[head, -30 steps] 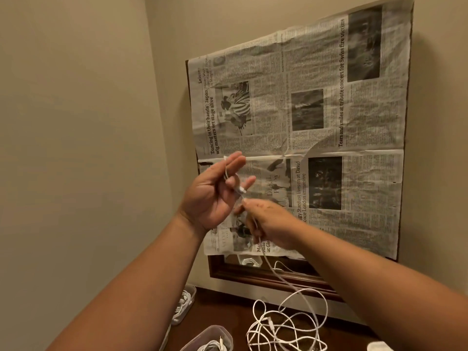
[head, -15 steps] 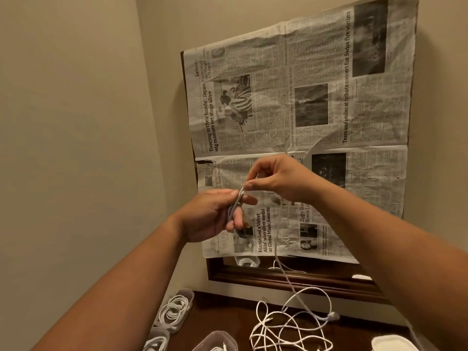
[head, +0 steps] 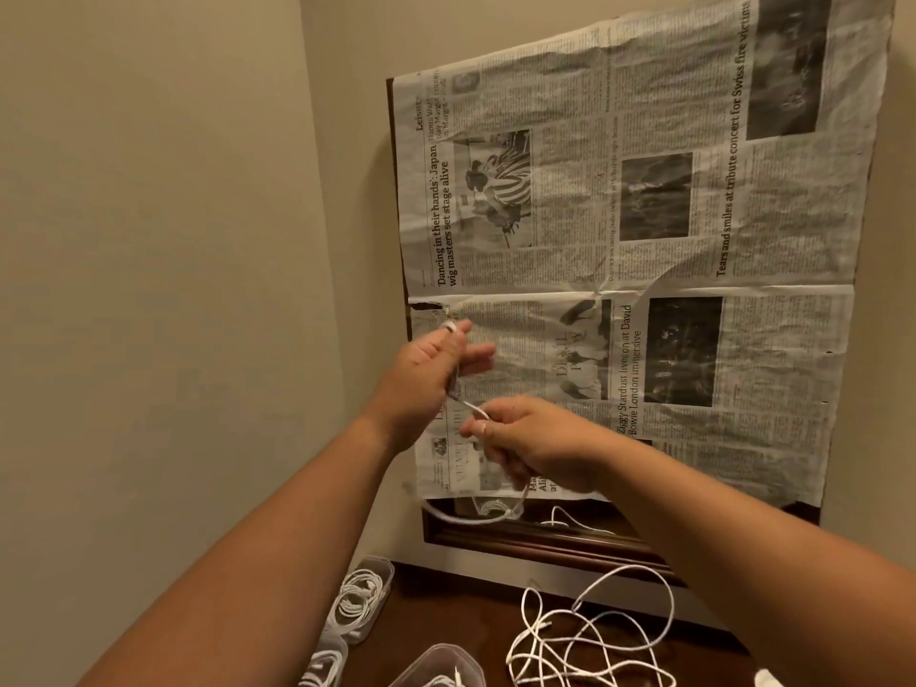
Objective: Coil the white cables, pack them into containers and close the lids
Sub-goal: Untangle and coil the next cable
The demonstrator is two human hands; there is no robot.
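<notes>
My left hand is raised in front of the wall and holds a white cable, with a loop of it over a fingertip. Just below and to the right, my right hand pinches the same cable, which runs blurred down past the mirror frame. A loose tangle of white cable lies on the dark wooden table. At the left edge of the table stands a clear container with a coiled white cable inside. Two more clear containers sit at the bottom edge.
A newspaper sheet covers a dark-framed mirror on the wall behind my hands. The beige wall corner is close on the left. A small white object shows at the bottom right.
My right hand has dropped from above my left hand to below it, drawing the cable down. My left hand has risen and turned, fingers pointing up.
</notes>
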